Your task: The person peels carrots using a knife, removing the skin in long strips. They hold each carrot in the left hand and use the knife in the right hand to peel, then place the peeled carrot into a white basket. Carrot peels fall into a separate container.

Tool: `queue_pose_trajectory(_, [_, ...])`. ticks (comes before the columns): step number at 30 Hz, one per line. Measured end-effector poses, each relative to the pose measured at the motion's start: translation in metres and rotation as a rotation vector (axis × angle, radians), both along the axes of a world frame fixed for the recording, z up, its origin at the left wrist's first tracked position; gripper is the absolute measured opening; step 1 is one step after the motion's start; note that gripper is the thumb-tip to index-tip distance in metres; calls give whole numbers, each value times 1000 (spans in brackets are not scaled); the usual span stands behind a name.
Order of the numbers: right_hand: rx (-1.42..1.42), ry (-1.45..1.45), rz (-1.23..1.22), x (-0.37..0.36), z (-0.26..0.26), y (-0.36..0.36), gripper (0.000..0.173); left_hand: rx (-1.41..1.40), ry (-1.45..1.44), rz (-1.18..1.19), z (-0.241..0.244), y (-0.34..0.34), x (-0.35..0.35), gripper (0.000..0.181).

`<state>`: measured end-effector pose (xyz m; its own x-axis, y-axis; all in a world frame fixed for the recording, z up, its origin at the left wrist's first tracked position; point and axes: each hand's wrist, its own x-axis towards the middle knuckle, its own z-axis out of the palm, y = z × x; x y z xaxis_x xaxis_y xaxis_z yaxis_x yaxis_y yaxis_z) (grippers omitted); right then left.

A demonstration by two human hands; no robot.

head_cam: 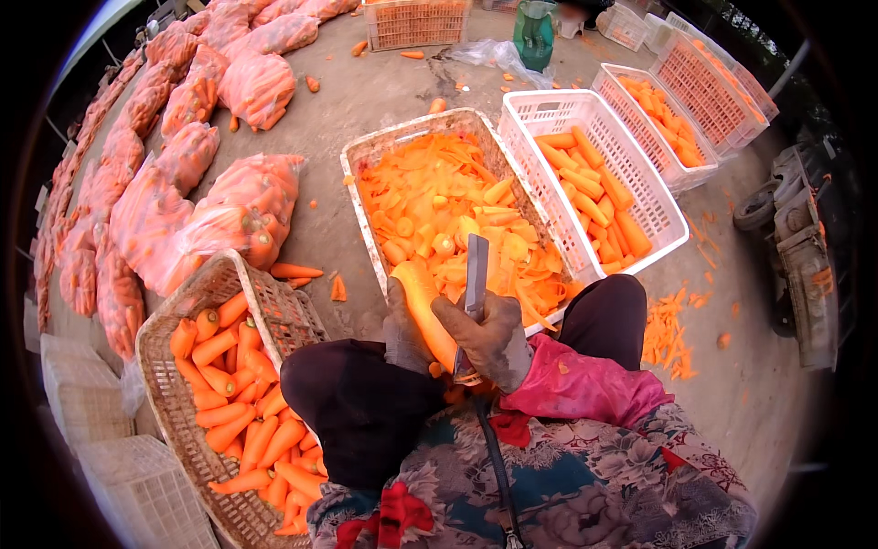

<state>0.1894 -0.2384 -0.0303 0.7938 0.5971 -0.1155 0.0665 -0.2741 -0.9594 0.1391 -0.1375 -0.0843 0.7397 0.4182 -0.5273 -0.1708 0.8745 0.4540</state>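
Note:
A large carrot (420, 302) slants between my knees, its upper end over a crate of peelings. My left hand (403, 329), in a soiled grey glove, grips it from the left side. In my gloved right hand (490, 336) is a flat-bladed metal peeling tool (476, 271), its blade pointing up and its lower end close to the carrot's lower part. Directly before me, the dirty white plastic crate (363, 199) holds carrot peelings (432, 178), cut ends and some carrot pieces. Part of my left hand is hidden behind the carrot.
At my left stands a crate (161, 384) of whole carrots (240, 405). To the right, a white crate (658, 206) holds peeled carrots (597, 192). Bagged carrots (236, 199) line the left side. Peelings (669, 336) litter the floor near a wheeled vehicle (789, 219). Another crate (417, 27) is farther back.

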Motion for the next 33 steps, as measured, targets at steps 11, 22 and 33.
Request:
queue_pose_trajectory(11, [200, -157, -596, 196, -82, 53, 49, -6, 50, -169, -3, 0, 0, 61])
queue_pose_trajectory(22, [54, -2, -206, 41, -25, 41, 40, 73, 13, -182, -49, -7, 2, 65])
queue_pose_trajectory(33, [223, 174, -385, 98, -24, 25, 43, 73, 143, 46, -3, 6, 5, 67])
